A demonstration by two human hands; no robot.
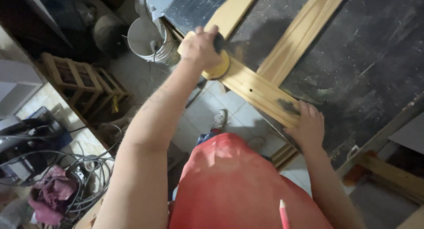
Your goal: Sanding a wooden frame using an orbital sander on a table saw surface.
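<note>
My left hand point(201, 45) grips the dark top of a round sander with a yellow pad point(219, 70). The pad rests flat on a pale wooden plank point(256, 89) that lies along the edge of a dark, dusty workbench point(366, 56). My right hand point(308, 125) lies palm down on the near end of the same plank, fingers spread, beside a dark smudge on the wood. Two more pale boards point(302, 32) run away from the plank across the bench top, forming a frame.
A white bucket point(148, 41) stands on the floor just left of the bench corner. Wooden crates point(84, 81) sit further left. Tangled cables point(90, 171) and a reddish rag point(51, 193) lie at lower left. A red pencil point(284, 213) sticks up against my red shirt.
</note>
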